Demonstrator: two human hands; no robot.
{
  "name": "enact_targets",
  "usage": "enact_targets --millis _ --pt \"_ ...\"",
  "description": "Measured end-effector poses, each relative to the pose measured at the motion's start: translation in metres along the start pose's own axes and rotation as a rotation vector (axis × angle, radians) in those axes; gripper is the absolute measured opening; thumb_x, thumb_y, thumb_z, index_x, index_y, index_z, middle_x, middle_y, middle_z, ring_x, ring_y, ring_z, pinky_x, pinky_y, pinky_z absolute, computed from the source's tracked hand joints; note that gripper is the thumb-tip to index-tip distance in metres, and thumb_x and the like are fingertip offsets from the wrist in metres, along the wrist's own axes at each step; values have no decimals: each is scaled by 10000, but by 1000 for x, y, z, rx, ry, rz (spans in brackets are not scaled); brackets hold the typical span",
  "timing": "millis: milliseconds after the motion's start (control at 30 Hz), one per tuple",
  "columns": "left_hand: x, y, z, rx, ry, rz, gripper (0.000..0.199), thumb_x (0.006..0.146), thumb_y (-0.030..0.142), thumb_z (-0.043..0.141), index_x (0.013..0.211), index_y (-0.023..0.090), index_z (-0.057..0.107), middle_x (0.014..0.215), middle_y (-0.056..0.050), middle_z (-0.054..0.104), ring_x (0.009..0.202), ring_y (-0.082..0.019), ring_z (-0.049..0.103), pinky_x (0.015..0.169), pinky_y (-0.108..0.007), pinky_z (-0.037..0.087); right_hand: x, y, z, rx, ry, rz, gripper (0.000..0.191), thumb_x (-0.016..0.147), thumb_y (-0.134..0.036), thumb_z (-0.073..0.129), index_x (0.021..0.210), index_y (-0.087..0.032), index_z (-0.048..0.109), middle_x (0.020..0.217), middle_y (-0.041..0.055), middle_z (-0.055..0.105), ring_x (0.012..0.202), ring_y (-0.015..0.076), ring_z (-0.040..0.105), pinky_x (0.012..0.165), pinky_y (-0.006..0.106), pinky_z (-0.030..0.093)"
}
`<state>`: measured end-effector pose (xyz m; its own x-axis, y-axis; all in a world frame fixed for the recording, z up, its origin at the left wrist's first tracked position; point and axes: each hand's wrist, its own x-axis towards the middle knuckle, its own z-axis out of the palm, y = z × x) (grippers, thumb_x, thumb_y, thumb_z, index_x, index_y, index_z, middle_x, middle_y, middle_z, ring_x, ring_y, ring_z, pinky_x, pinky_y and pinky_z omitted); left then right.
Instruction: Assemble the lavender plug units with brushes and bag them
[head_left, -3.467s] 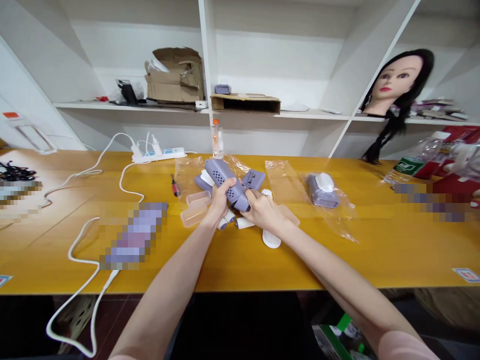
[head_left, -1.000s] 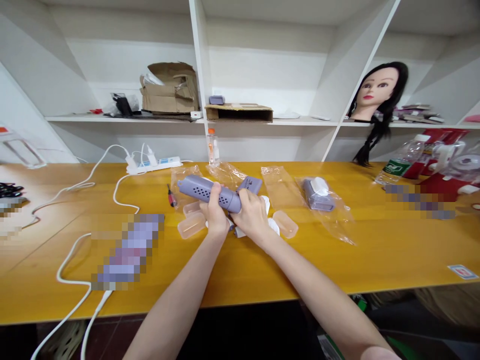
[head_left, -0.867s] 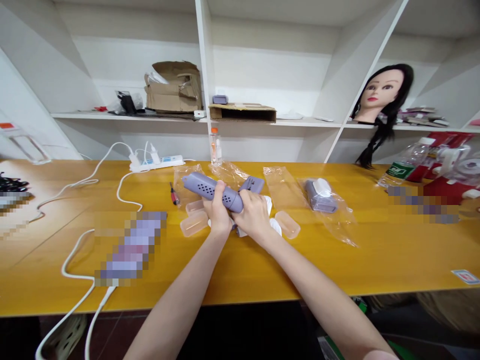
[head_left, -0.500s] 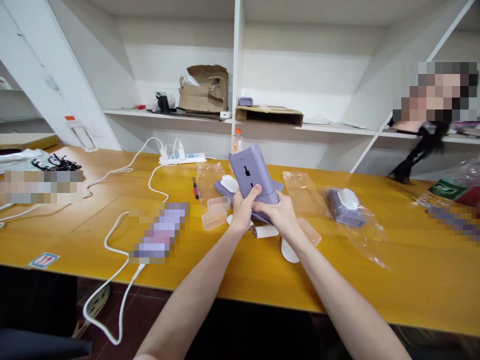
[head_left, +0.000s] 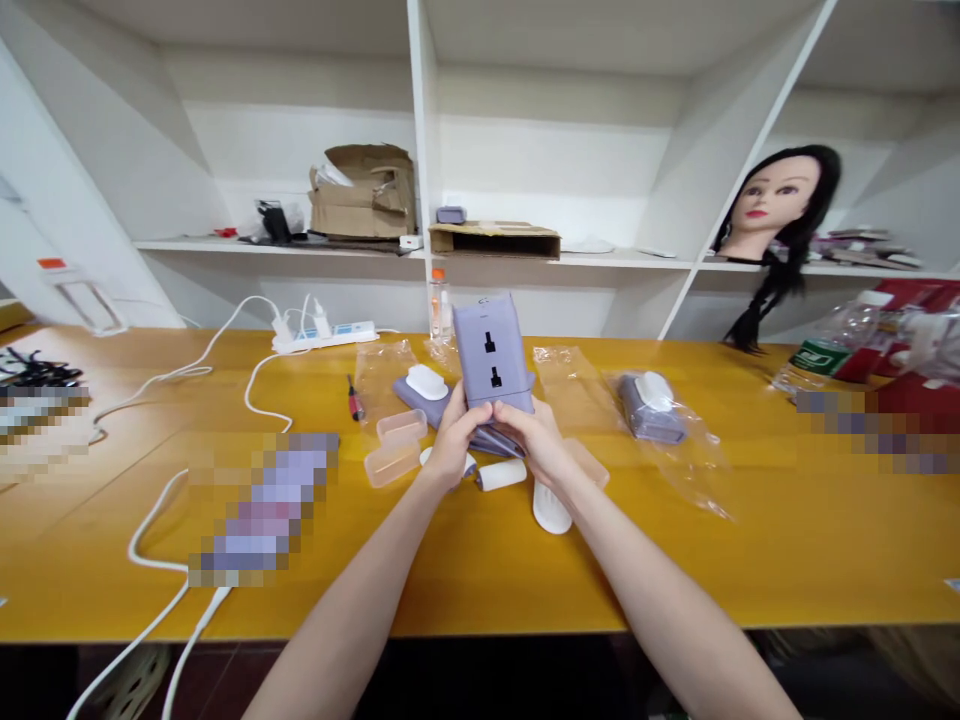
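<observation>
Both hands hold a purple plastic box (head_left: 480, 345) upright over the table, its face with two black slots toward me. My left hand (head_left: 455, 440) grips its lower left side, and my right hand (head_left: 534, 432) its lower right. The thumbs meet at the bottom edge; most other fingers are hidden behind. Beneath and behind lie flat purple parts (head_left: 499, 443), a white oval piece (head_left: 426, 381) and a white roller-like cylinder (head_left: 502, 475). Clear shallow trays (head_left: 393, 464) sit to the left of my left hand. A white rounded part (head_left: 552, 510) lies below my right hand.
A bagged purple box (head_left: 651, 415) sits at right, near a plastic bottle (head_left: 821, 345). On the left are a screwdriver (head_left: 354, 400), a blurred phone-like slab (head_left: 270, 505) with a white cable and a power strip (head_left: 326, 338). Shelves hold cartons (head_left: 364, 195) and a mannequin head (head_left: 780, 200).
The purple box has turned from a tilt to nearly upright, and both slots now show. My thumbs have shifted down to its bottom edge. The view has swung to the right.
</observation>
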<state>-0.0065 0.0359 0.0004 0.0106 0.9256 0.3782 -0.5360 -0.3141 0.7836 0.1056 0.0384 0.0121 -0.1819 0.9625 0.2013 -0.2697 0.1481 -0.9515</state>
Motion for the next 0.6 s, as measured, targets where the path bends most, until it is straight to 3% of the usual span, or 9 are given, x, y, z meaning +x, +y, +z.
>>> enact_targets --millis 133,333,433,600 --pt "-2 -4 -1 66 -34 9 561 613 131 664 1137 271 521 1058 -7 648 1006 -194 579 903 -293 412 1 1 -4 43 -38 24 428 680 -499 650 963 -182 603 920 55 684 831 204 650 768 329 504" --pt "-1 -8 -3 128 20 29 581 645 197 697 1178 262 477 1133 -26 610 1016 -181 565 888 -288 418 5 6 -10 27 -84 9 539 749 -640 478 1017 -189 599 957 63 675 875 211 632 747 326 496" --pt "0 -6 -5 137 48 20 601 618 168 700 1172 245 482 1062 -25 634 898 -169 591 821 -286 441 3 7 -9 25 -122 2 476 738 -582 552 1035 -212 590 1005 42 662 922 200 612 802 322 475" --pt "0 -1 -6 100 35 -17 548 625 146 644 1151 227 513 982 -17 653 874 -172 583 807 -288 432 -5 1 -2 83 -143 51 415 620 -297 740 1004 -224 601 957 10 670 901 179 603 823 301 453"
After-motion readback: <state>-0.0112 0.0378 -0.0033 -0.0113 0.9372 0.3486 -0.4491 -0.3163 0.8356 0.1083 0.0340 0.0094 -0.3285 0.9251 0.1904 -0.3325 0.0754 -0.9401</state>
